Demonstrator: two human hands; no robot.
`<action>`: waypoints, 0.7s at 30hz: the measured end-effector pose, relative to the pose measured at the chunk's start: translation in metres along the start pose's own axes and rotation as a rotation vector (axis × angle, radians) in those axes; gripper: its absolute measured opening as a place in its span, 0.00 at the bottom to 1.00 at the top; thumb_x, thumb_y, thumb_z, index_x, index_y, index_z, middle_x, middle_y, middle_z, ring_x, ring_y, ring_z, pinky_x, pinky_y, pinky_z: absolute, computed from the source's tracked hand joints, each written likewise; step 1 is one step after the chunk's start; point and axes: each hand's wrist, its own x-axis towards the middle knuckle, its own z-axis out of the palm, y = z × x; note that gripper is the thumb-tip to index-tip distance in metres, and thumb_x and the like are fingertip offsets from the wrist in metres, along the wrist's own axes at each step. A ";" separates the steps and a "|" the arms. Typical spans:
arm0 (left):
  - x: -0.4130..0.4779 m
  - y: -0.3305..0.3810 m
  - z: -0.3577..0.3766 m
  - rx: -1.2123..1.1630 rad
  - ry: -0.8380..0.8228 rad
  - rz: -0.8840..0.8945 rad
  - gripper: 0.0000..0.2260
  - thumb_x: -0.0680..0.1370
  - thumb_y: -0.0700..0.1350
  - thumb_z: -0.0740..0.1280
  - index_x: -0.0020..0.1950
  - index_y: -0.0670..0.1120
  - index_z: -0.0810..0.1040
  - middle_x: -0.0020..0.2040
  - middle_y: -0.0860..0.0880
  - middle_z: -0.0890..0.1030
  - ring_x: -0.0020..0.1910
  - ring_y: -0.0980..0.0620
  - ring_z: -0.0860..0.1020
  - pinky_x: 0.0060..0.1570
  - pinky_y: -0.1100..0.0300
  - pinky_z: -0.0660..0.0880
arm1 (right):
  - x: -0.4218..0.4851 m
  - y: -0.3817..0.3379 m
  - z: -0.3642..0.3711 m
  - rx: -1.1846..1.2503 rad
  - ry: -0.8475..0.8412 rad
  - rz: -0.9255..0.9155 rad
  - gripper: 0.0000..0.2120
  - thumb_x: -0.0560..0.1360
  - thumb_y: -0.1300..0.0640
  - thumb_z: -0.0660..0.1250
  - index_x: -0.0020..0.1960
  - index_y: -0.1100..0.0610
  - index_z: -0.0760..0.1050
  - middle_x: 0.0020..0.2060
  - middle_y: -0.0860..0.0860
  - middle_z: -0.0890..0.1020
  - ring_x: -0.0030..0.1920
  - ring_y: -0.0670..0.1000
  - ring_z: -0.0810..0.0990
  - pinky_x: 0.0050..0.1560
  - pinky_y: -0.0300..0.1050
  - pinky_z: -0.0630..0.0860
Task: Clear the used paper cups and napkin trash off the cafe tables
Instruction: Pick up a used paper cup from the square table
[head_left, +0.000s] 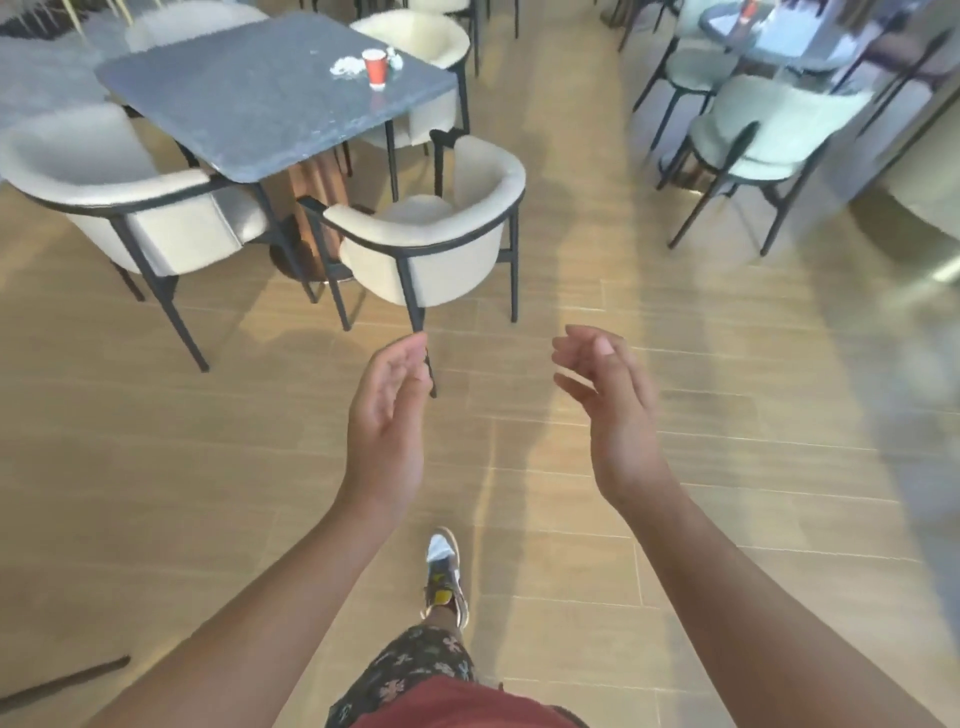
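Chair (431, 244) (cream) before table (249, 98); cup (375, 66) atop

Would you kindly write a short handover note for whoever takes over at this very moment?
Left hand: open, empty, over the floor. Right hand: open, empty, beside it.
Red paper cup stands upright near the far right corner of the grey table; crumpled napkin lies just left of it.
Done: nothing from this table lifted yet.
To do: reach the table, take cup and napkin. The far right table is too blurred to judge.
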 end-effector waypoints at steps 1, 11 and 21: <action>0.019 -0.002 0.012 -0.011 -0.032 0.000 0.21 0.77 0.61 0.63 0.65 0.52 0.78 0.67 0.55 0.80 0.69 0.57 0.77 0.73 0.43 0.72 | 0.017 -0.001 -0.004 0.000 0.025 -0.003 0.17 0.81 0.46 0.60 0.60 0.53 0.82 0.54 0.52 0.85 0.60 0.52 0.83 0.60 0.49 0.79; 0.200 -0.001 0.104 -0.018 -0.240 0.041 0.26 0.78 0.60 0.62 0.69 0.44 0.77 0.69 0.53 0.80 0.70 0.57 0.76 0.73 0.43 0.71 | 0.183 -0.026 -0.021 0.017 0.225 -0.028 0.16 0.81 0.46 0.61 0.58 0.52 0.83 0.55 0.52 0.86 0.61 0.56 0.83 0.60 0.52 0.81; 0.333 -0.012 0.216 -0.079 -0.322 0.037 0.22 0.78 0.60 0.62 0.66 0.49 0.77 0.68 0.51 0.80 0.70 0.56 0.77 0.71 0.48 0.75 | 0.333 -0.026 -0.068 0.056 0.302 0.001 0.18 0.80 0.45 0.62 0.60 0.53 0.83 0.57 0.54 0.86 0.61 0.58 0.84 0.61 0.54 0.81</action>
